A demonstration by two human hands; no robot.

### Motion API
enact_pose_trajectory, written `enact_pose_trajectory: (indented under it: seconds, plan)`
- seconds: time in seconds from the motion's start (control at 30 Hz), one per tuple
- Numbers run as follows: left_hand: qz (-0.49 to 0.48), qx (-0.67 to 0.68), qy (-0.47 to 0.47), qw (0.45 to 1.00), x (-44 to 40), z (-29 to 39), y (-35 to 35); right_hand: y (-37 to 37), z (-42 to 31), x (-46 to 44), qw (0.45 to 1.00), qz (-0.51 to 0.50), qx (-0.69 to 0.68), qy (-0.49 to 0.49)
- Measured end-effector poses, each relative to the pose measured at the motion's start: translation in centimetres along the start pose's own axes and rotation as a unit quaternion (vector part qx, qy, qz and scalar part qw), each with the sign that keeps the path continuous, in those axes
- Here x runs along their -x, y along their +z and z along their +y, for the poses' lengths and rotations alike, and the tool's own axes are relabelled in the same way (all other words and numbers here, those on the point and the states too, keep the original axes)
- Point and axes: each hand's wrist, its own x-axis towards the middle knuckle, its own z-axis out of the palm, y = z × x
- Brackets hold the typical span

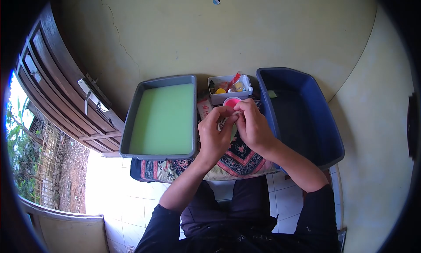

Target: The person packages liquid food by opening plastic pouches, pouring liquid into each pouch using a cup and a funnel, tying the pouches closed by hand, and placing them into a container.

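My left hand (213,135) and my right hand (256,126) meet over the middle of the table, fingertips pinched together. Between them is a small pale thing (237,113), mostly covered by the fingers, its kind unclear. Something pale green shows just below the fingertips, partly hidden by the hands. Right behind the hands stands a round cup with pink inside (231,102). A white and red packet (204,107) lies beside my left hand, partly hidden.
A grey tray (124,134) of light green liquid stands on the left. To the right is a deep dark blue tub (333,134) with a small green piece (272,94) inside. A white box (218,98) of small items sits behind. Patterned cloth (239,154) covers the table; a door (66,77) is at left.
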Motion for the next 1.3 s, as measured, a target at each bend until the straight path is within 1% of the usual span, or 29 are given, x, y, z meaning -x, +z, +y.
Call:
enact_pose_trajectory:
  seconds: [0.07,0.1,0.17,0.23,0.27,0.3,0.37,0.43,0.47,0.5,0.53,0.57,0.63,0.67,0.73,0.8,0.87,0.93,0.97,1.03,1.07,1.13,1.2,1.23,1.27,1.3]
  plan:
    - [0.007,0.031,-0.02,0.999,-0.3,1.2,0.1,0.0,0.3,0.1,1.0,0.007,0.009,-0.015]
    - [0.006,0.032,-0.021,0.999,-0.4,1.4,0.1,0.0,0.5,0.1,1.0,0.015,0.018,-0.014]
    - [-0.006,0.027,-0.054,0.998,-0.6,1.5,0.1,-0.2,0.5,-0.1,0.999,0.025,0.028,-0.014]
    - [-0.004,0.033,-0.065,0.997,-0.6,1.2,-0.2,-0.7,-0.2,-0.4,0.999,0.022,-0.017,0.022]
    - [-0.002,0.039,-0.077,0.996,-0.6,1.0,-0.2,-0.9,-0.3,-0.5,0.999,0.023,-0.016,0.022]
    - [-0.003,0.04,-0.077,0.996,-0.6,0.9,0.0,-1.1,-0.4,-0.6,0.999,0.022,-0.02,0.033]
    - [0.024,-0.023,-0.008,0.999,-0.4,0.6,0.2,-1.2,-0.6,-0.6,0.998,0.019,-0.027,0.045]
    - [0.013,-0.004,-0.02,1.0,-0.3,0.3,0.1,-1.2,-0.7,-0.5,0.987,0.036,-0.109,0.116]
    - [0.004,0.015,-0.031,0.999,-0.3,0.2,0.0,-1.2,-0.7,-0.4,0.987,0.036,-0.108,0.114]
    - [0.006,0.014,-0.03,0.999,-0.5,0.3,-0.1,-1.0,-0.6,-0.2,0.977,0.047,-0.175,0.109]
    - [0.022,0.048,-0.051,0.997,-0.6,0.4,-0.2,-0.9,-0.6,-0.2,0.963,0.058,-0.241,0.105]
    - [0.037,0.083,-0.073,0.993,-0.5,0.4,-0.3,-1.0,-0.6,-0.4,0.963,0.057,-0.241,0.105]
    - [0.038,0.087,-0.066,0.993,-0.6,0.4,-0.4,-1.6,-0.7,-1.0,0.944,-0.024,-0.274,0.185]
    - [0.039,0.091,-0.057,0.993,-0.7,0.4,-0.5,-1.6,-0.8,-1.1,0.944,-0.023,-0.274,0.185]
    - [0.036,0.102,-0.058,0.992,-0.9,0.4,-0.7,-1.5,-0.8,-1.4,0.947,-0.065,-0.248,0.194]
    - [0.033,0.114,-0.06,0.991,-0.9,0.4,-1.0,-1.5,-0.5,-1.2,0.951,-0.07,-0.241,0.181]
    - [0.0,0.163,-0.063,0.985,-0.9,0.2,-1.3,-1.8,-0.3,-1.3,0.954,-0.075,-0.235,0.169]
    - [-0.007,0.163,-0.061,0.985,-0.9,0.5,-1.5,-2.4,-0.6,-1.6,0.894,-0.104,-0.35,0.261]
    - [-0.014,0.162,-0.059,0.985,-0.9,0.6,-1.5,-2.4,-0.7,-1.7,0.894,-0.104,-0.35,0.261]
    - [-0.021,0.168,-0.065,0.983,-0.7,0.5,-1.7,-2.3,-1.0,-1.9,0.928,-0.109,-0.281,0.219]
    - [-0.027,0.175,-0.069,0.982,-0.8,0.4,-1.8,-2.3,-1.0,-1.9,0.928,-0.109,-0.28,0.219]
    - [-0.035,0.182,-0.076,0.98,-0.9,0.8,-2.1,-2.4,-0.9,-2.0,0.964,-0.117,-0.193,0.141]
    - [-0.043,0.19,-0.084,0.977,-0.9,0.7,-2.5,-2.7,-1.0,-2.3,0.967,-0.136,-0.17,0.13]
    - [-0.072,0.191,-0.085,0.975,-0.9,0.5,-2.6,-3.0,-1.1,-2.4,0.97,-0.155,-0.147,0.119]
    - [-0.101,0.191,-0.085,0.973,-0.9,0.3,-2.8,-3.3,-1.0,-2.5,0.969,-0.155,-0.147,0.12]
    - [-0.102,0.192,-0.086,0.972,-0.9,0.5,-3.0,-3.7,-0.8,-2.8,0.932,-0.194,-0.237,0.196]
